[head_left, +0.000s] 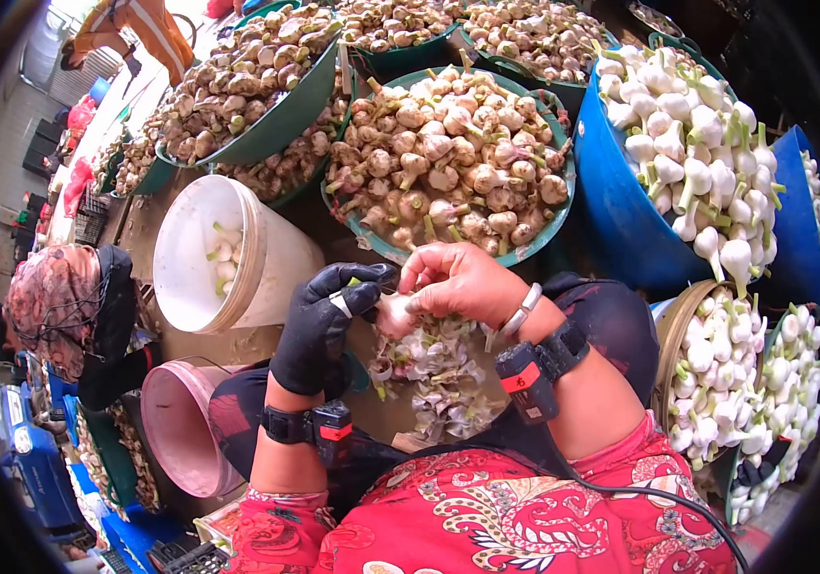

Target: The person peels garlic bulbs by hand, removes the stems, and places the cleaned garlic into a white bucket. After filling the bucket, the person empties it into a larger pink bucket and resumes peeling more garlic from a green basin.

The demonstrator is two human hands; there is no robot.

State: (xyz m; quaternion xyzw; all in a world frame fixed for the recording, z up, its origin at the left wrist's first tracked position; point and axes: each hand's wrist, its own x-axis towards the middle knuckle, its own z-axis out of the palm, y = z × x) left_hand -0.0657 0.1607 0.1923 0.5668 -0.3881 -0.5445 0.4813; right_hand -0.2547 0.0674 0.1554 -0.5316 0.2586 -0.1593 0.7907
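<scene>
My left hand [319, 320], in a black glove, is closed round a garlic bulb [394, 316] in front of my body. The bare fingers of my right hand [463, 282] pinch the same bulb from the other side, near its top. Below both hands lies a pile of loose garlic skins [437, 378]. Just ahead stands a green basin [568, 187] heaped with brownish, unpeeled bulbs. A white bucket [286, 253] with a few pale bulbs inside is tilted to the left of my gloved hand.
A pink bucket [176, 421] stands at my left. Blue tubs [611, 220] and a bucket [668, 359] of white bulbs are at my right. More heaped green basins [281, 120] line the back. A person [66, 311] sits at the left; another [147, 33] bends farther off.
</scene>
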